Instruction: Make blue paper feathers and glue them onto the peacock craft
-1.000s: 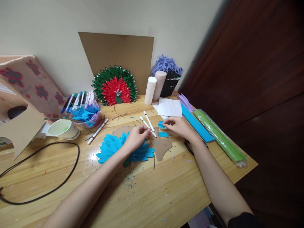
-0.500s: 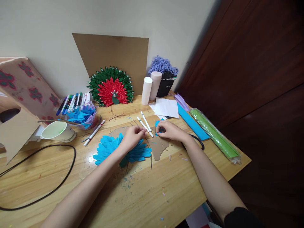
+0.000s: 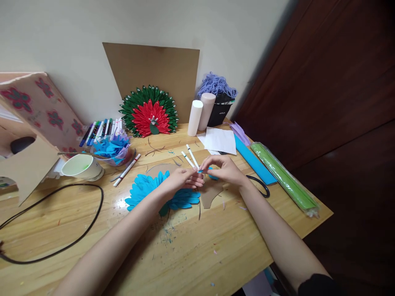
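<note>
My left hand (image 3: 182, 181) and my right hand (image 3: 225, 167) meet above the middle of the table. A small piece of blue paper (image 3: 200, 171) shows between their fingertips. Both hands are closed in a pinch on it; its shape is partly hidden. Under my left forearm and hand lies a fan of bright blue paper petals (image 3: 145, 187) on brown cardboard. A cut cardboard piece (image 3: 212, 194) lies below my right hand, with another bit of blue paper (image 3: 212, 173) beside it. Two white markers (image 3: 191, 155) lie just beyond my fingertips.
Behind stands a green-and-red peacock craft (image 3: 150, 115) against a cardboard sheet (image 3: 154, 65). On the left are a paper cup (image 3: 82, 167), a tub of blue scraps (image 3: 112, 152) and a black cable (image 3: 101, 205). Right: white paper (image 3: 220, 139), blue roll (image 3: 256, 160), green pack (image 3: 284, 179), scissors (image 3: 261, 185).
My hands have come together, the left moving right and the right slightly inward. The small blue piece, earlier at my right fingertips, is now between both hands. The view has shifted slightly.
</note>
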Demonstrator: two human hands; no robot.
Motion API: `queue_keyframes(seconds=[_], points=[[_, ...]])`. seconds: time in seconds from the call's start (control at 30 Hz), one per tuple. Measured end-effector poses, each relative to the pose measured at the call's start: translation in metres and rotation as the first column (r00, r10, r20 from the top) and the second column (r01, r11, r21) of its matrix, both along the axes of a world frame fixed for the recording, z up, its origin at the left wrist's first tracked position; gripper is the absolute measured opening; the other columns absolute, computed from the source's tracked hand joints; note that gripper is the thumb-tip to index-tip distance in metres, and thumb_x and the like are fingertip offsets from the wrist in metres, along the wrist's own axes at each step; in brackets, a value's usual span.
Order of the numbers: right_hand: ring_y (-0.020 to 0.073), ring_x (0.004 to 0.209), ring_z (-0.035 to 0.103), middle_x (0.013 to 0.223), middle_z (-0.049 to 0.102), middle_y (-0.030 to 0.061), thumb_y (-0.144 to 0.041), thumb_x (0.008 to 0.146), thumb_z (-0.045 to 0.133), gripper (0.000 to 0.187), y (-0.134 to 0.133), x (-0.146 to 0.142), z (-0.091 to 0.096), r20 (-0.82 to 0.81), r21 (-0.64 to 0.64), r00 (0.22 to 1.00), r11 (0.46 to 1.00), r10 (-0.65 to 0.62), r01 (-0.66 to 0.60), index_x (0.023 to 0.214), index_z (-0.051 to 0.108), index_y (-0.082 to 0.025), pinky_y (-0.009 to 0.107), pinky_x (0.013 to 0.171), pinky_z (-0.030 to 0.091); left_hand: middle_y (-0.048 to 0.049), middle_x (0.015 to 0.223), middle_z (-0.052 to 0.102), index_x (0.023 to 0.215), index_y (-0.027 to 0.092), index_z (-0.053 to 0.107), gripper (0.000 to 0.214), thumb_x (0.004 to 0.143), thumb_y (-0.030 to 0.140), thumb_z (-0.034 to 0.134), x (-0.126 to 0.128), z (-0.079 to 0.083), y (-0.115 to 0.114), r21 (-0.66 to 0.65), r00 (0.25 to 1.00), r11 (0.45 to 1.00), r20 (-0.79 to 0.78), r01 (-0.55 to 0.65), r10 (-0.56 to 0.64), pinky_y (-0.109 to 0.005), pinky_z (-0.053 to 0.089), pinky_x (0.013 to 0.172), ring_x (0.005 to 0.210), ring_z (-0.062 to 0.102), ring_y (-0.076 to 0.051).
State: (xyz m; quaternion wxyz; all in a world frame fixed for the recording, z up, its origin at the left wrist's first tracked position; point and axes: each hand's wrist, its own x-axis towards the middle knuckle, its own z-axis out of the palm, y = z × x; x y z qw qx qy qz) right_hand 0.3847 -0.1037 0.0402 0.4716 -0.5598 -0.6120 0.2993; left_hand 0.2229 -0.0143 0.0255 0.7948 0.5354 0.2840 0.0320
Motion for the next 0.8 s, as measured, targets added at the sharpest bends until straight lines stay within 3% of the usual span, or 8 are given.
queue_keyframes(seconds=[0.13, 0.47, 0.57, 0.67, 0.8], points=[[0.014, 0.076, 0.062, 0.077, 0.067, 0.0022, -0.012, 0.07, 0.058, 0.009, 0.001, -0.006, -0.003, -0.08, 0.048, 0.996, 0.998, 0.049, -0.046, 0.072, 0.065, -0.018, 0.031, 0.074, 0.05, -0.0066, 0.083, 0.069, 0.076, 0.012, 0.067, 0.027, 0.065, 0.037, 0.069, -0.006, 0.007, 0.0, -0.048, 1.0, 0.999, 0.026, 0.01, -0.009, -0.019, 0.044, 0.07, 0.074, 0.062, -0.011], [0.0178, 0.098, 0.059, 0.078, 0.069, 0.0026, -0.017, 0.074, 0.06, 0.01, 0.006, -0.006, -0.013, -0.129, 0.121, 0.992, 0.993, 0.004, 0.012, 0.066, 0.065, -0.021, 0.035, 0.087, 0.046, -0.0054, 0.069, 0.066, 0.074, 0.01, 0.066, 0.026, 0.059, 0.029, 0.075, -0.005, 0.007, 0.003, -0.195, 0.993, 0.975, 0.037, -0.105, 0.114, -0.018, 0.044, 0.065, 0.072, 0.061, -0.011], [0.0176, 0.101, 0.058, 0.092, 0.068, 0.0039, -0.023, 0.076, 0.059, 0.007, 0.008, -0.008, -0.013, -0.176, 0.129, 0.984, 0.991, -0.018, 0.041, 0.079, 0.065, -0.021, 0.035, 0.089, 0.045, -0.0043, 0.068, 0.066, 0.076, 0.011, 0.065, 0.026, 0.062, 0.031, 0.073, -0.004, 0.009, 0.002, -0.105, 0.985, 0.981, 0.045, -0.162, 0.167, -0.018, 0.044, 0.066, 0.07, 0.061, -0.01], [0.0176, 0.101, 0.058, 0.105, 0.064, 0.0057, -0.03, 0.074, 0.063, 0.024, 0.009, -0.012, -0.011, -0.217, 0.08, 0.969, 0.987, -0.118, 0.139, 0.097, 0.06, -0.022, 0.033, 0.084, 0.048, -0.0051, 0.071, 0.068, 0.077, 0.011, 0.064, 0.022, 0.067, 0.03, 0.068, -0.002, 0.012, 0.001, 0.052, 0.954, 0.954, 0.062, -0.297, 0.293, -0.021, 0.046, 0.068, 0.068, 0.061, -0.011], [0.0177, 0.081, 0.063, 0.086, 0.066, 0.0062, -0.037, 0.068, 0.068, 0.028, 0.009, -0.018, -0.014, -0.168, -0.043, 0.952, 0.967, -0.256, 0.252, 0.087, 0.062, -0.017, 0.029, 0.069, 0.052, -0.005, 0.069, 0.068, 0.075, 0.01, 0.064, 0.015, 0.07, 0.025, 0.065, 0.001, 0.016, -0.004, 0.136, 0.937, 0.927, 0.083, -0.349, 0.34, -0.024, 0.048, 0.072, 0.069, 0.063, -0.013]])
